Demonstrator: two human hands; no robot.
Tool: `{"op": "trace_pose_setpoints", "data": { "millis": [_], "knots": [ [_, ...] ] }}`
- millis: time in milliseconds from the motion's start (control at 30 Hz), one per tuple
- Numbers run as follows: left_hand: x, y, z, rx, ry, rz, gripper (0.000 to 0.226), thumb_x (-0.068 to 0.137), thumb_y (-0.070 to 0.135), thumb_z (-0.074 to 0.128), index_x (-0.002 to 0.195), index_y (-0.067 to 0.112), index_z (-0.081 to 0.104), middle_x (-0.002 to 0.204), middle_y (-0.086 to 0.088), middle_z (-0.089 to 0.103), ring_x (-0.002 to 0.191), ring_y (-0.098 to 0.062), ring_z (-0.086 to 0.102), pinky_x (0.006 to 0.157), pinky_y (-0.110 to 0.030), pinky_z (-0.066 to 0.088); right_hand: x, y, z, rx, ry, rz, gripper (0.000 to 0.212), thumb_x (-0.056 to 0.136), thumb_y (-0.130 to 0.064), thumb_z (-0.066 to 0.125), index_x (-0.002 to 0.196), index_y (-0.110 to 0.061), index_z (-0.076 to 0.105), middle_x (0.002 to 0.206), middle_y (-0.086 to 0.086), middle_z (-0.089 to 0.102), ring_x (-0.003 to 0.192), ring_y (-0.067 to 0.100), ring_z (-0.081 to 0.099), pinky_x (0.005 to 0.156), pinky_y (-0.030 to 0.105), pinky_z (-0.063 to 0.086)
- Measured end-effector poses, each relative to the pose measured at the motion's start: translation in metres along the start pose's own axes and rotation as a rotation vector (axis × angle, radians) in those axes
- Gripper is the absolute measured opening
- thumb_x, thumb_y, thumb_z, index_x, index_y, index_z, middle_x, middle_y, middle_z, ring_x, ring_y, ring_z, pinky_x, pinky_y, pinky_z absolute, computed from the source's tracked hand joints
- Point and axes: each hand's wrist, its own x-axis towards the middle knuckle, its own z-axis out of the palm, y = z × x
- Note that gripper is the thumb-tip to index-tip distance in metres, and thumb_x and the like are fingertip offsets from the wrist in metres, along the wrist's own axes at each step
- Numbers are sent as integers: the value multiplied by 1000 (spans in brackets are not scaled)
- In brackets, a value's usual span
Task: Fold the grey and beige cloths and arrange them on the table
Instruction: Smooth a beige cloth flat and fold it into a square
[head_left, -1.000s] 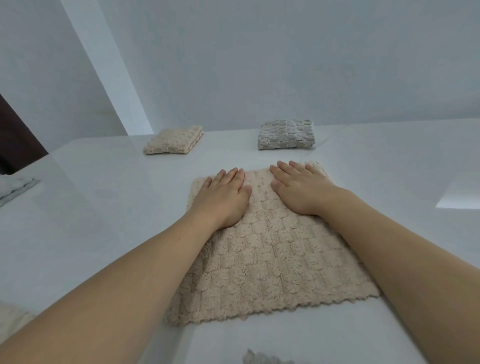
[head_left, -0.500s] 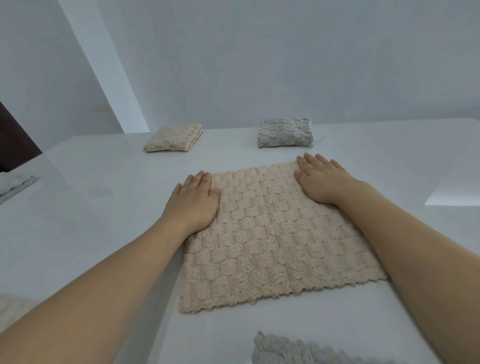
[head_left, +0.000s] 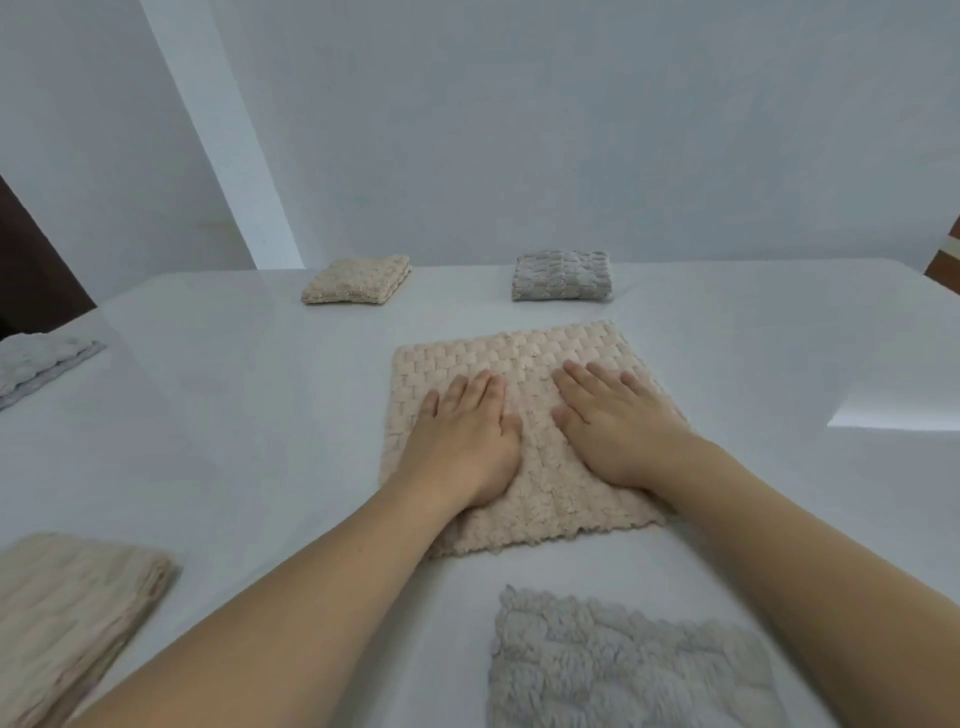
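A beige knitted cloth (head_left: 519, 358) lies spread flat in the middle of the white table (head_left: 234, 415). My left hand (head_left: 462, 436) and my right hand (head_left: 618, 426) both press flat on it, fingers straight, side by side near its middle. A folded beige cloth (head_left: 357, 279) sits at the far left of the table and a folded grey cloth (head_left: 562, 275) at the far right. An unfolded grey cloth (head_left: 623, 665) lies near the front edge, between my forearms.
A beige cloth (head_left: 67, 613) lies at the front left corner. A grey cloth (head_left: 36, 364) rests at the left edge. A pale wall stands behind the table. A bright patch of light falls on the right side.
Both hands slid from the cloth's far corners back toward its middle and closer together. The view tilted down, bringing the near grey and beige cloths into sight.
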Motion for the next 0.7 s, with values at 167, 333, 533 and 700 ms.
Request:
{"op": "trace_pose_setpoints", "data": {
  "millis": [167,333,533,700],
  "knots": [
    [-7,-8,-4,1,-22,13,59,103,43,11,157,23,-1,164,8,-8,150,-12,-9,122,-38,-6,-5,9,2,-6,-22,5,58,101,-46,8,154,-25,-1,161,-8,-7,148,11,-7,120,37,-4],
    [-21,-53,-9,-25,-11,-99,60,103,45,10,157,22,-1,165,6,-7,150,-13,-8,122,-35,-4,-20,46,-5,22,-23,144,57,101,-45,8,154,-27,-1,161,-10,-7,148,10,-6,120,40,-5],
    [-26,-50,-15,40,-37,-152,61,102,44,9,157,19,-2,165,4,-7,151,-15,-9,121,-42,-9,-29,36,-8,-69,72,211,58,101,-40,9,154,-17,6,162,0,-2,149,19,-5,119,46,-9],
    [-51,-2,-12,-64,51,-89,60,104,40,10,157,15,2,165,0,-2,151,-16,-7,122,-41,-7,-48,-7,-10,49,179,77,57,101,-35,13,153,-11,12,162,5,1,149,20,-2,120,42,-3]
  ]
}}
